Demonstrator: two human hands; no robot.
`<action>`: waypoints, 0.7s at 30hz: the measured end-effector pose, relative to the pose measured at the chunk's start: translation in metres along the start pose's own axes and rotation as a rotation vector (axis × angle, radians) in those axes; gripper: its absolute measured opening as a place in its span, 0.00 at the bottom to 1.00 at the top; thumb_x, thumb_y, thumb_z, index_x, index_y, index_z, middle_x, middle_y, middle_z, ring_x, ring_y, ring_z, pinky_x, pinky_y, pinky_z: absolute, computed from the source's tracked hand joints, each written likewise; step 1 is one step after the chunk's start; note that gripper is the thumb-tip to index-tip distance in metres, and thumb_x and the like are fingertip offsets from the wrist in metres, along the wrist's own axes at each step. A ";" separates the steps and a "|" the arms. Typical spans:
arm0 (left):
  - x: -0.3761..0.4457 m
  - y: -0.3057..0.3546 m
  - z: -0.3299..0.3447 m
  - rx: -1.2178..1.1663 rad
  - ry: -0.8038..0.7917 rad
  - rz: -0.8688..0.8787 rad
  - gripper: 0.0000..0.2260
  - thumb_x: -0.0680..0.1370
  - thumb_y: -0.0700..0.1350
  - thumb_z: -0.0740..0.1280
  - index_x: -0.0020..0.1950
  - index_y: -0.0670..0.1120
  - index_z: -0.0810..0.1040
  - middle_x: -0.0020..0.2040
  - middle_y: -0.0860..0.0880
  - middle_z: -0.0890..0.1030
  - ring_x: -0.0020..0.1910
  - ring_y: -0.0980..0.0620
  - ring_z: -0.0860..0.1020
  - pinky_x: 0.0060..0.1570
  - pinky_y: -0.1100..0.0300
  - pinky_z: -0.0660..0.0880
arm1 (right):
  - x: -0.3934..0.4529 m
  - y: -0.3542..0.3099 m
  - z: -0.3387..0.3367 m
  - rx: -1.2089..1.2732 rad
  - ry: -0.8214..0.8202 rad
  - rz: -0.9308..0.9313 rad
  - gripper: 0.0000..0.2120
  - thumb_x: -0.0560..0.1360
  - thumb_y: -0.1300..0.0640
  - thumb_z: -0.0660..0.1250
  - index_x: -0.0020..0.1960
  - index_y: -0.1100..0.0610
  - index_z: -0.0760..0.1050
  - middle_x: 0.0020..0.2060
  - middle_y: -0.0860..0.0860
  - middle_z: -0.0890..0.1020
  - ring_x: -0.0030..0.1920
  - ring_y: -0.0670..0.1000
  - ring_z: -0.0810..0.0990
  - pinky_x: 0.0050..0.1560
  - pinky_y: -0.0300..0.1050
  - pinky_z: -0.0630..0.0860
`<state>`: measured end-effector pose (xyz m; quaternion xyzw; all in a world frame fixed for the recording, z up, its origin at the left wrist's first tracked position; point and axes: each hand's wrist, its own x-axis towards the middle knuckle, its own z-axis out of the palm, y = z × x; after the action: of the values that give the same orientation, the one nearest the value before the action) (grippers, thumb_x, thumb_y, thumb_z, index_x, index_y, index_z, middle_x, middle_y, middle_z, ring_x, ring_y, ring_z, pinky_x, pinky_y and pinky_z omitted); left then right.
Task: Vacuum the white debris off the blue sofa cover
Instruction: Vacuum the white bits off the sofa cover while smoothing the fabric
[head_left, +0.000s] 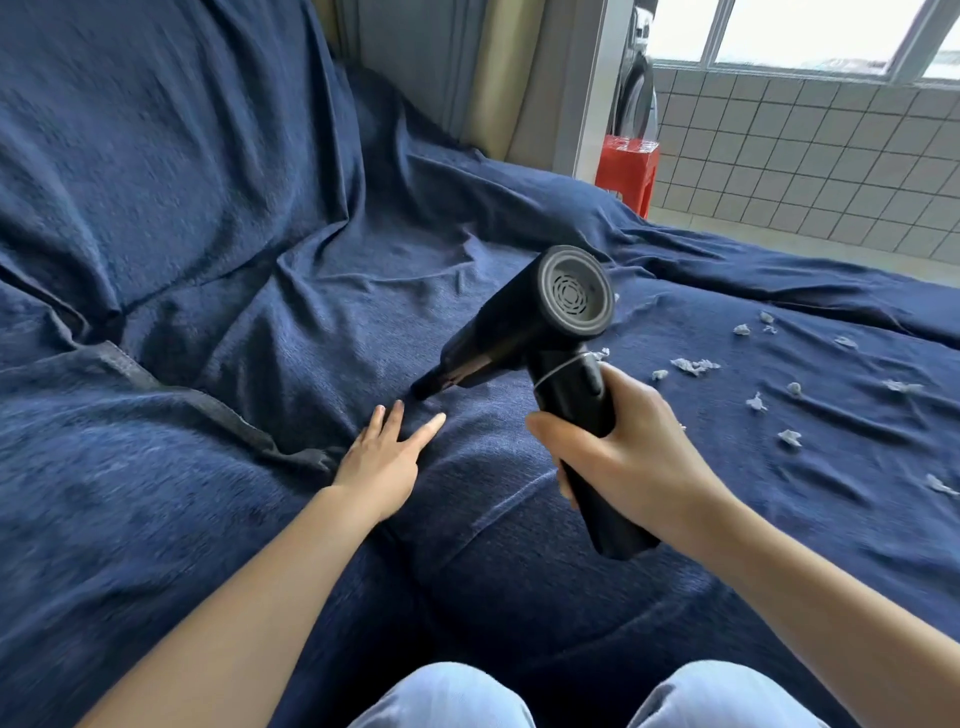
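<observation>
here, no readable writing on the black handheld vacuum (524, 332), gripped by right hand (631, 457). nozzle down on wrinkled blue sofa cover (260, 291). left hand (382, 462) flat, fingers (428, 427) spread; white debris (693, 366) scattered right.

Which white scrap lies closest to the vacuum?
The small scrap right beside the vacuum, just above the right hand; the other scraps lie scattered farther right on the sofa cover.

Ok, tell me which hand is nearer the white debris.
Right. The right hand, gripping the vacuum, sits just left of the debris; the left hand lies flat on the cover, farther left.
</observation>
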<state>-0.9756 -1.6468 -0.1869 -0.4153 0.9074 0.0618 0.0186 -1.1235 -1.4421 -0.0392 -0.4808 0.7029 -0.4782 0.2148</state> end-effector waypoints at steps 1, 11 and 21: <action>-0.001 0.000 -0.001 -0.006 -0.003 0.000 0.36 0.78 0.34 0.54 0.75 0.63 0.41 0.78 0.41 0.43 0.76 0.40 0.42 0.74 0.47 0.53 | 0.002 0.000 0.001 -0.001 0.001 -0.004 0.13 0.73 0.55 0.73 0.46 0.61 0.71 0.30 0.59 0.81 0.24 0.51 0.80 0.31 0.50 0.78; 0.008 0.023 -0.023 -0.141 0.112 0.099 0.15 0.80 0.40 0.56 0.66 0.43 0.69 0.76 0.47 0.59 0.77 0.49 0.51 0.70 0.54 0.62 | 0.022 0.000 -0.014 -0.090 0.151 0.009 0.12 0.72 0.52 0.75 0.44 0.56 0.73 0.31 0.54 0.83 0.29 0.51 0.82 0.35 0.49 0.80; 0.026 0.076 -0.015 -0.091 0.051 0.153 0.24 0.80 0.60 0.50 0.76 0.58 0.54 0.78 0.56 0.50 0.77 0.45 0.44 0.72 0.37 0.45 | 0.016 0.030 -0.086 -0.114 0.368 0.128 0.12 0.71 0.51 0.75 0.44 0.55 0.73 0.30 0.56 0.83 0.28 0.59 0.83 0.37 0.64 0.82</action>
<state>-1.0500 -1.6192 -0.1665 -0.3467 0.9329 0.0935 -0.0282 -1.2095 -1.4137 -0.0241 -0.3510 0.7854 -0.5027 0.0850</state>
